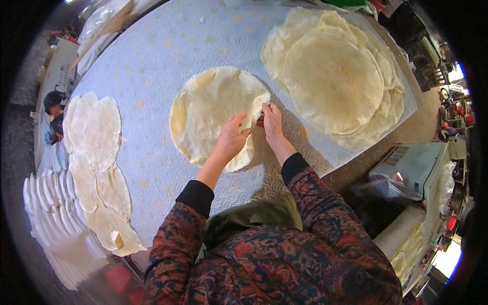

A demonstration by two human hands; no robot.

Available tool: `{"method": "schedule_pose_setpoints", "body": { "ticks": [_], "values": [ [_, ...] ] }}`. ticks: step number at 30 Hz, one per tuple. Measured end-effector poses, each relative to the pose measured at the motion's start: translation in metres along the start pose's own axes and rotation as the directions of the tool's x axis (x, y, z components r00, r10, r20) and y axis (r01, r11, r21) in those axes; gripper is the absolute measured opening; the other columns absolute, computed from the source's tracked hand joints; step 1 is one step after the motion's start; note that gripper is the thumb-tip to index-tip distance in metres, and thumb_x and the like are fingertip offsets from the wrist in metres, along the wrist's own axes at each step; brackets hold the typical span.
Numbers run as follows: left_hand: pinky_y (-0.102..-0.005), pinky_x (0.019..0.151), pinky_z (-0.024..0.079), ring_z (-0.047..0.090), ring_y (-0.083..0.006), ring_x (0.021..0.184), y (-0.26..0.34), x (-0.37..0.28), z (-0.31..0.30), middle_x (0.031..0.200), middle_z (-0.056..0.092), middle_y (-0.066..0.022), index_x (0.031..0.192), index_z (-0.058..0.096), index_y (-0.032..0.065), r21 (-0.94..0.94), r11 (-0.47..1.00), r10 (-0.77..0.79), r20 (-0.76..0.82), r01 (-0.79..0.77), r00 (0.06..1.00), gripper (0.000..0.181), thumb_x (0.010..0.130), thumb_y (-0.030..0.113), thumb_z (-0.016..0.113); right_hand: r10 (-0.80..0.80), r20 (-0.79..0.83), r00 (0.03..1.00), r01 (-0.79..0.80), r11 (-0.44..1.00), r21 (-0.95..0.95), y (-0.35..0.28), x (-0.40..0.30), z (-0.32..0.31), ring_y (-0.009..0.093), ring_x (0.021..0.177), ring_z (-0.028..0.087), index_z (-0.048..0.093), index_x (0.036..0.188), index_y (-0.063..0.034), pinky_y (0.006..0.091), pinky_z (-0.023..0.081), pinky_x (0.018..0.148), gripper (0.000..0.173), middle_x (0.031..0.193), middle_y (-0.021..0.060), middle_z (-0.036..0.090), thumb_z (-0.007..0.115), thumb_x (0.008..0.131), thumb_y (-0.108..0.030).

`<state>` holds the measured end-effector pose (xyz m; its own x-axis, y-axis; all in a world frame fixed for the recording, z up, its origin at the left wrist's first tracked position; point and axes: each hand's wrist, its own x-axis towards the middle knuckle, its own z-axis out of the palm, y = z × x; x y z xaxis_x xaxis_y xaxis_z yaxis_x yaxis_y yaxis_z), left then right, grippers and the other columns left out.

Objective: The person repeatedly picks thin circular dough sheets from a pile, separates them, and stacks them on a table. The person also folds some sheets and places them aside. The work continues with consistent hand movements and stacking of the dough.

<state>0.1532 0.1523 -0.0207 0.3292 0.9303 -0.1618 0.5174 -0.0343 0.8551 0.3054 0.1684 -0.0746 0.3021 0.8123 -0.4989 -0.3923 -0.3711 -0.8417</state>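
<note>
A stack of thin round flatbread sheets [213,110] lies on the quilted, patterned cloth of the table before me, some edges folded inward. My right hand [273,121] pinches the stack's right edge between thumb and fingertips. A small dark red thing [260,121] shows just under these fingers; I cannot tell what it is. Over the right part of the sheets is my left hand [231,138], thumb and fingers apart, holding nothing. Whether it touches the bread is unclear.
A larger pile of flatbreads [335,80] lies at the upper right. Several overlapping thin sheets [101,141] run along the table's left side, beside rows of folded white material [61,206]. To the right stands a pale machine housing [410,164] near a wide roller [400,228].
</note>
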Motion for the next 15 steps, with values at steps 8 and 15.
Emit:
{"method": "schedule_pose_setpoints", "body": {
  "ticks": [8,15],
  "values": [
    [-0.0343,0.079,0.049,0.062,-0.0260,0.092,0.007,0.014,0.003,0.113,0.059,-0.0152,0.120,0.056,-0.0002,-0.299,0.946,-0.145,-0.048,0.125,0.988,0.046,0.084,0.025,0.068,-0.101,0.067,0.993,0.079,0.960,0.270,0.018,-0.003,0.015,0.007,0.075,0.052,0.063,0.095,-0.0046,0.0225,0.044,0.067,0.025,0.078,-0.0024,0.054,0.051,0.099,-0.026],
    [-0.0373,0.071,0.048,0.062,-0.0278,0.081,0.036,0.008,-0.015,0.093,0.062,-0.0146,0.104,0.060,0.0001,0.004,1.000,-0.016,-0.231,0.017,0.973,0.038,0.079,0.027,0.070,-0.094,0.201,0.975,-0.009,0.888,0.459,-0.002,-0.050,0.030,0.009,0.078,0.055,0.060,0.096,-0.0030,0.0255,0.048,0.071,0.020,0.086,-0.0008,0.057,0.051,0.099,-0.021]
  ]
}}
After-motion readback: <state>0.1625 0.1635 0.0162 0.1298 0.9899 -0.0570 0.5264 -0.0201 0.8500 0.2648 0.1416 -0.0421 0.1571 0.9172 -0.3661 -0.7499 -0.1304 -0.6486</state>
